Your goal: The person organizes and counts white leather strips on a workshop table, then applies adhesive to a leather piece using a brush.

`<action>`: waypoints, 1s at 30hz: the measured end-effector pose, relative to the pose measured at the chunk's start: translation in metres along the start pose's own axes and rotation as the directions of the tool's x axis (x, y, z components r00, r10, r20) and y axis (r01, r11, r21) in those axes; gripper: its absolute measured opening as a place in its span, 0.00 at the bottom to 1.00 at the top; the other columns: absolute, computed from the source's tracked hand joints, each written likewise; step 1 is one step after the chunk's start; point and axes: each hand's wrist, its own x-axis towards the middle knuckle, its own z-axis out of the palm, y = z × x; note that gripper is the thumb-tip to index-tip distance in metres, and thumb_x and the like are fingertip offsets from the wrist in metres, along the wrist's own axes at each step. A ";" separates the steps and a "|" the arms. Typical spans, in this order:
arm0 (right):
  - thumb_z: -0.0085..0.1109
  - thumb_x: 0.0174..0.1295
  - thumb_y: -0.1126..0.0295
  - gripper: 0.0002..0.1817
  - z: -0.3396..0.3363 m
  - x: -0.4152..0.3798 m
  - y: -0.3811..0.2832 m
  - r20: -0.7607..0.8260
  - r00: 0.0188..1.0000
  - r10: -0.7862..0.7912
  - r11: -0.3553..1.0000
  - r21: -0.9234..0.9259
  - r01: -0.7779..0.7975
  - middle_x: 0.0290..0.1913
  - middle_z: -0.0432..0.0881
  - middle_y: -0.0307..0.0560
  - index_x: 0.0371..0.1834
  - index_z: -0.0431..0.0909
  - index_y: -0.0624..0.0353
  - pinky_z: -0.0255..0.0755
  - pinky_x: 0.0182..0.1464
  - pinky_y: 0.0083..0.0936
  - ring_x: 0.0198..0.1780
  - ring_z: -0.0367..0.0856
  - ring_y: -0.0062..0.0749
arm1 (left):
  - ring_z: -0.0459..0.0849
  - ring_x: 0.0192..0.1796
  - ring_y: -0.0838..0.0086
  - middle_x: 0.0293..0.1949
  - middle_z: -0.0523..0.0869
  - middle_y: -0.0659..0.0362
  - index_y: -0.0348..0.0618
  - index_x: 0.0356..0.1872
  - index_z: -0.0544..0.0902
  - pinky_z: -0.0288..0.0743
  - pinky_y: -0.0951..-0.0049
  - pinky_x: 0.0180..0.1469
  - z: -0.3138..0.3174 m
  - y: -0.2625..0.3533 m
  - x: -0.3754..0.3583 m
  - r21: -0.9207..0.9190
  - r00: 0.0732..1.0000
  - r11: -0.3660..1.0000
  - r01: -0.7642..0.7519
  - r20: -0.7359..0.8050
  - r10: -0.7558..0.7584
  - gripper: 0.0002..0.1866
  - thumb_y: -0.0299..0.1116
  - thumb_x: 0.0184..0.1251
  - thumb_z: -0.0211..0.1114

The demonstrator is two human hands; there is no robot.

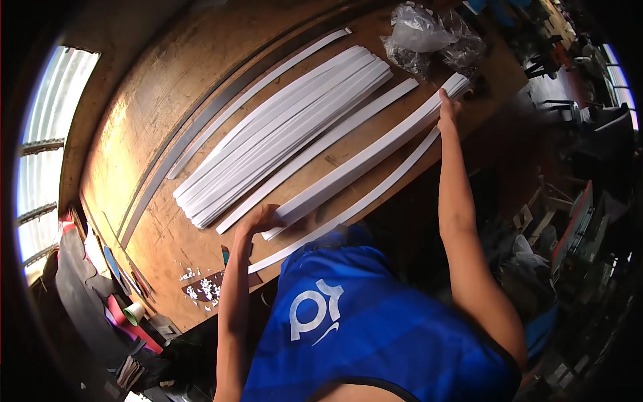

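Note:
A stack of long white strips (365, 164) lies slantwise across the wooden table, one hand at each end of it. My left hand (260, 218) is curled over the near left end, its fingertips partly hidden. At the far right end, my right hand (449, 111) grips the stack with the thumb on its side. One loose white strip (395, 177) curves along the table edge, closest to my body. Beyond the held stack rests a single white strip (321, 154), and past that a larger pile of white strips (281, 134).
Farther back lie another thin white strip (254, 89) and a long grey strip (191, 134). Crumpled clear plastic bags (429, 37) sit at the table's far right. White scraps (204, 289) lie on a dark piece by my left forearm. A cup (134, 313) is at the lower left.

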 end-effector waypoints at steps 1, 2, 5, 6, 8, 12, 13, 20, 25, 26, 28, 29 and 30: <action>0.74 0.56 0.60 0.28 -0.002 0.001 -0.003 0.075 0.997 -0.019 0.997 0.074 0.014 0.49 0.83 0.55 0.52 0.78 0.72 0.73 0.53 0.35 0.49 0.80 0.39 | 0.86 0.44 0.57 0.41 0.89 0.48 0.44 0.50 0.85 0.77 0.61 0.50 0.001 -0.003 0.001 -0.007 1.000 1.000 0.004 0.008 -0.004 0.26 0.47 0.51 0.74; 0.74 0.56 0.60 0.29 -0.002 0.000 -0.005 0.076 0.997 -0.003 0.998 0.056 -0.001 0.49 0.83 0.53 0.51 0.78 0.73 0.73 0.52 0.34 0.47 0.81 0.38 | 0.86 0.43 0.58 0.40 0.88 0.48 0.44 0.49 0.85 0.77 0.61 0.48 0.003 -0.006 0.001 -0.008 0.999 0.999 0.036 0.019 -0.036 0.25 0.47 0.52 0.73; 0.75 0.55 0.60 0.28 -0.001 -0.005 -0.011 0.047 0.999 0.004 1.000 0.025 -0.005 0.48 0.84 0.53 0.50 0.79 0.73 0.74 0.51 0.33 0.46 0.82 0.38 | 0.86 0.41 0.57 0.37 0.88 0.47 0.42 0.47 0.84 0.76 0.60 0.45 0.003 -0.003 -0.003 -0.025 0.998 0.998 0.058 0.023 -0.058 0.24 0.47 0.53 0.72; 0.75 0.55 0.60 0.28 0.002 -0.003 -0.008 0.052 0.999 0.007 1.000 0.020 -0.008 0.48 0.84 0.53 0.50 0.79 0.73 0.74 0.51 0.33 0.46 0.82 0.38 | 0.86 0.41 0.56 0.36 0.87 0.47 0.42 0.46 0.84 0.76 0.60 0.44 0.003 -0.005 -0.004 -0.040 0.999 0.998 0.053 0.003 -0.053 0.24 0.47 0.53 0.72; 0.76 0.54 0.64 0.25 0.003 0.002 -0.002 0.018 1.000 -0.011 1.000 -0.029 0.012 0.46 0.85 0.56 0.46 0.81 0.75 0.75 0.50 0.32 0.45 0.84 0.38 | 0.86 0.41 0.54 0.37 0.87 0.45 0.40 0.46 0.83 0.77 0.58 0.43 0.006 -0.006 -0.005 -0.061 0.999 0.997 0.044 -0.023 -0.045 0.24 0.46 0.52 0.73; 0.76 0.53 0.64 0.25 0.005 0.002 -0.002 0.024 0.999 -0.028 0.999 -0.033 0.029 0.44 0.85 0.56 0.45 0.81 0.75 0.75 0.49 0.32 0.44 0.84 0.38 | 0.86 0.42 0.52 0.38 0.87 0.45 0.40 0.47 0.82 0.77 0.57 0.43 0.013 -0.005 -0.009 -0.051 0.992 0.995 0.089 -0.084 -0.093 0.24 0.45 0.53 0.73; 0.77 0.52 0.63 0.25 0.005 0.003 -0.002 0.021 1.000 -0.015 0.998 -0.054 0.016 0.44 0.86 0.57 0.44 0.81 0.75 0.75 0.48 0.32 0.43 0.84 0.39 | 0.86 0.42 0.52 0.38 0.87 0.45 0.40 0.47 0.82 0.77 0.57 0.44 0.015 -0.005 -0.010 -0.063 0.989 0.995 0.074 -0.122 -0.082 0.24 0.44 0.53 0.73; 0.79 0.49 0.60 0.28 0.008 0.011 0.007 0.006 1.000 -0.012 0.992 -0.127 0.013 0.43 0.86 0.57 0.43 0.82 0.75 0.76 0.49 0.32 0.43 0.84 0.38 | 0.86 0.44 0.51 0.40 0.87 0.45 0.42 0.48 0.81 0.77 0.57 0.45 0.020 -0.008 -0.011 -0.112 0.986 0.990 0.086 -0.130 -0.101 0.24 0.43 0.53 0.74; 0.78 0.49 0.60 0.29 0.007 0.008 0.003 0.016 1.000 -0.025 0.989 -0.146 0.027 0.45 0.86 0.57 0.45 0.82 0.75 0.75 0.50 0.31 0.44 0.84 0.38 | 0.86 0.44 0.51 0.39 0.87 0.45 0.42 0.48 0.81 0.77 0.56 0.44 0.021 -0.007 -0.013 -0.140 0.979 0.986 0.085 -0.171 -0.108 0.23 0.42 0.53 0.74; 0.78 0.49 0.59 0.29 0.007 0.007 0.001 0.021 1.000 -0.012 0.989 -0.149 0.015 0.46 0.85 0.57 0.45 0.82 0.75 0.75 0.50 0.32 0.44 0.84 0.37 | 0.86 0.43 0.50 0.38 0.87 0.44 0.42 0.48 0.80 0.77 0.56 0.44 0.020 -0.006 -0.013 -0.137 0.979 0.987 0.085 -0.174 -0.109 0.23 0.42 0.53 0.74; 0.78 0.49 0.59 0.30 0.005 0.016 0.006 0.022 1.000 0.018 0.991 -0.129 -0.015 0.47 0.85 0.57 0.46 0.81 0.75 0.75 0.50 0.32 0.45 0.84 0.38 | 0.86 0.43 0.50 0.38 0.87 0.44 0.42 0.48 0.80 0.77 0.55 0.43 0.019 -0.004 -0.014 -0.122 0.979 0.988 0.092 -0.172 -0.112 0.23 0.42 0.53 0.74; 0.78 0.49 0.59 0.31 0.004 0.020 0.009 0.024 0.999 0.049 0.993 -0.110 -0.046 0.47 0.85 0.57 0.47 0.81 0.76 0.75 0.51 0.32 0.45 0.84 0.38 | 0.86 0.43 0.49 0.38 0.87 0.44 0.42 0.49 0.80 0.77 0.55 0.43 0.019 -0.003 -0.015 -0.107 0.979 0.989 0.098 -0.168 -0.115 0.23 0.42 0.53 0.74; 0.78 0.49 0.59 0.31 0.004 0.016 0.006 0.024 0.999 0.049 0.993 -0.110 -0.046 0.47 0.85 0.57 0.47 0.81 0.76 0.75 0.51 0.32 0.45 0.84 0.38 | 0.86 0.43 0.49 0.38 0.87 0.44 0.42 0.49 0.80 0.77 0.55 0.43 0.020 -0.004 -0.016 -0.107 0.979 0.989 0.099 -0.168 -0.116 0.23 0.42 0.53 0.74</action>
